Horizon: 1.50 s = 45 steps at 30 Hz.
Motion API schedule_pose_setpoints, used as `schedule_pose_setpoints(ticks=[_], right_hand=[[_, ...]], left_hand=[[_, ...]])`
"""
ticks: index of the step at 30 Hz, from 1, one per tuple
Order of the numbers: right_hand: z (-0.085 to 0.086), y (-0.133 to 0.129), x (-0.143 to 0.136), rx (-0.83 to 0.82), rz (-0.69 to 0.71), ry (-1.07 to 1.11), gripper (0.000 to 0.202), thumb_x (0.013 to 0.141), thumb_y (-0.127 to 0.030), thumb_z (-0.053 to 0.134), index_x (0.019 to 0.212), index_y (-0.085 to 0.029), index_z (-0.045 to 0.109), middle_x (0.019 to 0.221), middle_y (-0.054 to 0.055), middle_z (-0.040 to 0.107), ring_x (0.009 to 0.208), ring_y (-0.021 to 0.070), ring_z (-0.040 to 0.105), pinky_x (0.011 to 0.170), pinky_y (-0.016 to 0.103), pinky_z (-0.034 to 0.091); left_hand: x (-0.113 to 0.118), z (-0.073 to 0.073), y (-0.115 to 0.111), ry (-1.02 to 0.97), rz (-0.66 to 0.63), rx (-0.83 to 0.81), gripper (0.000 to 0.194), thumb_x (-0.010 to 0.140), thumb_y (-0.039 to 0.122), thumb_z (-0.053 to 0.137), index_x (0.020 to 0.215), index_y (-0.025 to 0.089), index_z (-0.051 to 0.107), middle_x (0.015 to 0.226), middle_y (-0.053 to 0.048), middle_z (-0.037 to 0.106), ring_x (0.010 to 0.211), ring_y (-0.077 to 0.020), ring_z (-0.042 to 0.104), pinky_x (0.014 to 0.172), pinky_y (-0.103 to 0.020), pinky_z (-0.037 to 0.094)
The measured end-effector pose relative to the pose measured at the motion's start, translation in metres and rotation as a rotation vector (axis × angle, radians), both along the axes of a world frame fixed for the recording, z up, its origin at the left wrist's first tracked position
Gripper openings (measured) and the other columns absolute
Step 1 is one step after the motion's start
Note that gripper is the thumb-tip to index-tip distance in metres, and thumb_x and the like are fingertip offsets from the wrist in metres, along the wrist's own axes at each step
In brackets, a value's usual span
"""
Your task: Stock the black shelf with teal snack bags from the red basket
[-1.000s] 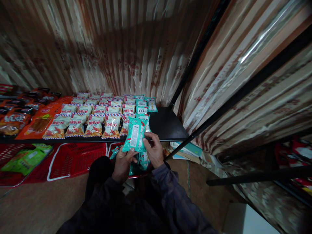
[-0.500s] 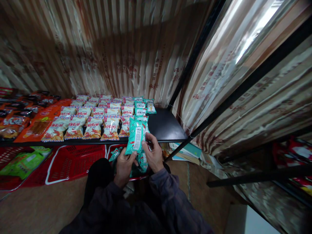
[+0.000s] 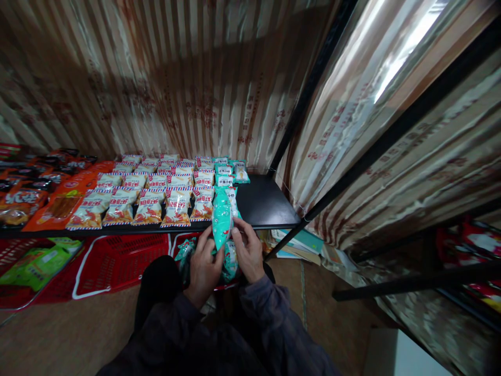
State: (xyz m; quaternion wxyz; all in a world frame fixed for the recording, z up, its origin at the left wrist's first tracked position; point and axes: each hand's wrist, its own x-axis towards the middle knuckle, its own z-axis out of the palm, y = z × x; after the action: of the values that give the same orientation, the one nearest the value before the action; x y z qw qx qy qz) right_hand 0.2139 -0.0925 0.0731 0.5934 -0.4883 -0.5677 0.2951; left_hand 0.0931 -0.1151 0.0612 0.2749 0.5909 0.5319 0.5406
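Observation:
A teal snack bag (image 3: pixel 222 215) is held between my two hands just in front of the shelf edge, turned partly onto its side. My left hand (image 3: pixel 205 263) grips its lower left part, fingers curled. On its right edge, my right hand (image 3: pixel 247 245) pinches with thumb and fingers. Behind it, a column of matching teal bags (image 3: pixel 225 171) lies on the black shelf (image 3: pixel 266 201). White and red snack bags (image 3: pixel 178 204) fill rows to the left. Below my hands, more teal bags (image 3: pixel 230 258) sit in a red basket, partly hidden.
Orange packets (image 3: pixel 60 201) and dark-orange bags (image 3: pixel 23 196) lie farther left on the shelf. Red baskets (image 3: pixel 125 256) stand beneath, one with green bags (image 3: pixel 35 263). A black metal post (image 3: pixel 293 125) rises at the right, near stacked books or papers (image 3: pixel 299 245).
The teal bag has been rotated in my hands from showing its printed back label to a narrower side view. My left hand has shifted slightly right along its lower end.

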Motion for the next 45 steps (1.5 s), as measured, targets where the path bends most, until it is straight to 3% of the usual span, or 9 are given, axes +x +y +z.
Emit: schedule_pose_setpoints(ticks=[6, 10, 14, 19, 23, 26, 30, 38, 45], right_hand=[[0.010, -0.008, 0.001, -0.085, 0.157, 0.201, 0.043, 0.084, -0.044, 0.056, 0.121, -0.022, 0.058, 0.124, 0.004, 0.061, 0.118, 0.0224, 0.053, 0.103, 0.035, 0.040], [0.011, -0.007, 0.001, -0.150, 0.201, 0.233, 0.053, 0.076, -0.041, 0.066, 0.125, -0.023, 0.054, 0.122, 0.002, 0.062, 0.114, 0.0227, 0.056, 0.100, 0.034, 0.043], [-0.002, -0.002, 0.001, -0.197, 0.153, 0.380, 0.047, 0.078, -0.041, 0.065, 0.120, -0.023, 0.056, 0.112, 0.002, 0.067, 0.102, 0.0211, 0.062, 0.094, 0.034, 0.047], [-0.008, 0.002, 0.003, -0.242, 0.164, 0.579, 0.047, 0.073, -0.044, 0.068, 0.113, -0.021, 0.059, 0.109, 0.005, 0.069, 0.098, 0.0231, 0.064, 0.088, 0.037, 0.051], [-0.001, 0.003, 0.009, -0.311, 0.192, 0.674, 0.048, 0.069, -0.049, 0.070, 0.107, -0.021, 0.062, 0.105, 0.007, 0.070, 0.095, 0.0254, 0.066, 0.081, 0.039, 0.054], [0.001, 0.004, 0.015, -0.330, 0.219, 0.704, 0.048, 0.066, -0.052, 0.072, 0.102, -0.021, 0.065, 0.103, 0.007, 0.071, 0.095, 0.0258, 0.066, 0.080, 0.039, 0.055], [-0.002, 0.002, 0.026, -0.358, 0.224, 0.704, 0.045, 0.063, -0.049, 0.075, 0.097, -0.021, 0.066, 0.100, 0.006, 0.072, 0.094, 0.0251, 0.066, 0.079, 0.038, 0.055], [-0.010, 0.003, 0.061, -0.373, 0.157, 0.651, 0.040, 0.060, -0.048, 0.078, 0.088, -0.021, 0.069, 0.090, 0.005, 0.073, 0.090, 0.0257, 0.067, 0.076, 0.039, 0.056], [-0.016, 0.028, 0.101, -0.328, 0.056, 0.629, 0.039, 0.063, -0.047, 0.076, 0.092, -0.022, 0.068, 0.092, 0.003, 0.073, 0.087, 0.0236, 0.067, 0.077, 0.038, 0.055]], left_hand=[[-0.001, 0.007, -0.001, 0.559, -0.017, 0.116, 0.018, 0.079, 0.014, 0.051, 0.090, 0.020, 0.063, 0.138, -0.012, 0.047, 0.102, -0.0259, 0.060, 0.073, -0.031, 0.049], [0.003, 0.009, 0.001, 0.651, -0.023, 0.223, 0.022, 0.083, 0.014, 0.046, 0.095, 0.020, 0.064, 0.134, -0.013, 0.051, 0.111, -0.0286, 0.054, 0.088, -0.040, 0.046], [0.006, 0.008, 0.001, 0.635, -0.093, 0.262, 0.024, 0.082, 0.012, 0.046, 0.095, 0.020, 0.065, 0.132, -0.011, 0.053, 0.112, -0.0289, 0.051, 0.095, -0.043, 0.041], [0.005, 0.009, 0.002, 0.390, -0.060, 0.222, 0.024, 0.082, 0.014, 0.046, 0.097, 0.021, 0.064, 0.129, -0.009, 0.056, 0.113, -0.0254, 0.052, 0.099, -0.041, 0.038], [0.004, 0.011, 0.010, 0.054, 0.061, 0.034, 0.020, 0.081, 0.026, 0.055, 0.100, 0.021, 0.062, 0.119, -0.010, 0.061, 0.108, -0.0243, 0.055, 0.094, -0.038, 0.041], [0.006, 0.010, 0.018, -0.245, -0.051, -0.208, 0.027, 0.076, 0.037, 0.062, 0.097, 0.019, 0.059, 0.099, -0.010, 0.067, 0.086, -0.0207, 0.062, 0.071, -0.030, 0.048], [0.013, 0.009, 0.024, -0.551, -0.219, -0.379, 0.037, 0.066, 0.043, 0.070, 0.087, 0.016, 0.055, 0.078, -0.006, 0.067, 0.056, -0.0125, 0.058, 0.050, -0.022, 0.042], [0.045, 0.002, 0.033, -0.647, -0.248, -0.438, 0.042, 0.055, 0.042, 0.077, 0.079, 0.016, 0.055, 0.066, 0.000, 0.064, 0.043, -0.0080, 0.052, 0.046, -0.022, 0.042], [0.092, 0.001, 0.057, -0.719, -0.278, -0.411, 0.037, 0.057, 0.032, 0.077, 0.083, 0.017, 0.056, 0.077, -0.003, 0.066, 0.055, -0.0113, 0.059, 0.054, -0.024, 0.047]])
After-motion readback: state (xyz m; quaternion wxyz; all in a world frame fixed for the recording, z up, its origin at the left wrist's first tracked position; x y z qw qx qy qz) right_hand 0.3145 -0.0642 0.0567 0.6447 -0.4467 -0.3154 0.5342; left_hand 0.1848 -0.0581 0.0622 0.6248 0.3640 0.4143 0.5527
